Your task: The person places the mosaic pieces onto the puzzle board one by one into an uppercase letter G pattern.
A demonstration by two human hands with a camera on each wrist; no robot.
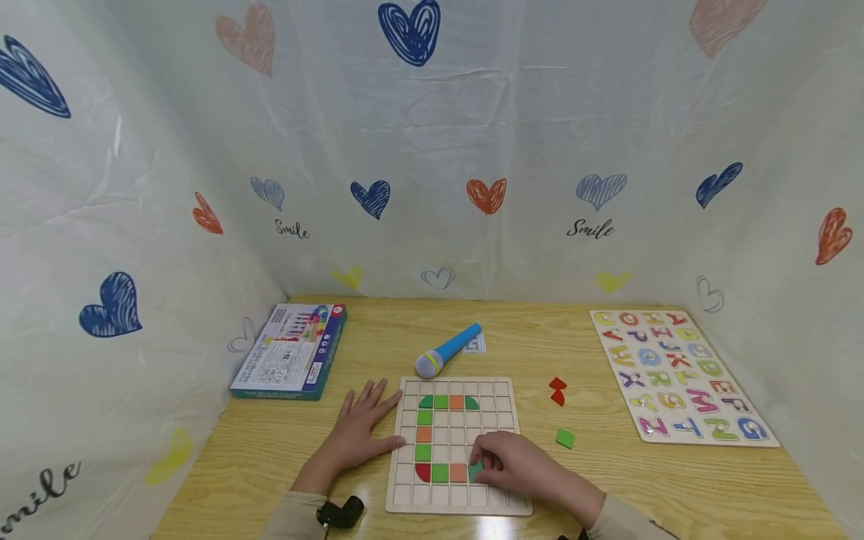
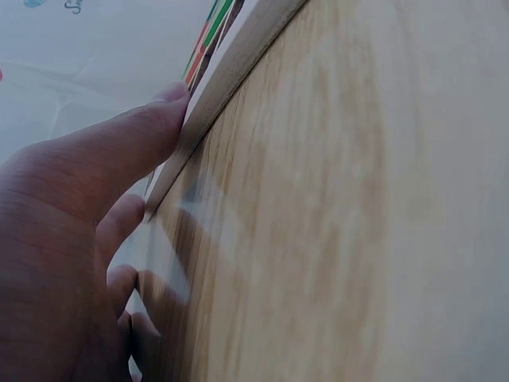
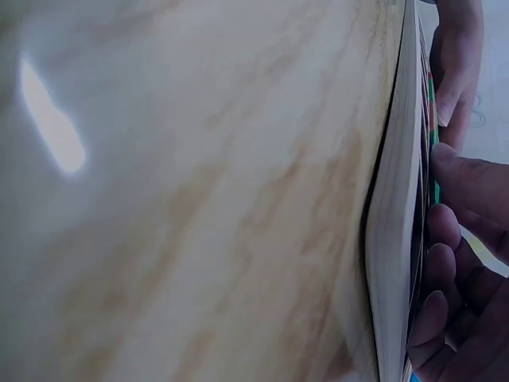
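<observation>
A wooden grid board lies on the table with green, orange and red tiles set in its squares, forming a C-like outline. At the lower right end of that outline, my right hand pinches a dark green tile in its square, fingers curled over it. In the right wrist view, the thumb is against the green tile's edge. My left hand lies spread on the table at the board's left side. Its thumb touches the board's edge in the left wrist view.
Right of the board lie two red pieces and a light green square tile. Behind it is a blue toy microphone over a small printed card. A box stands left, an alphabet puzzle board right.
</observation>
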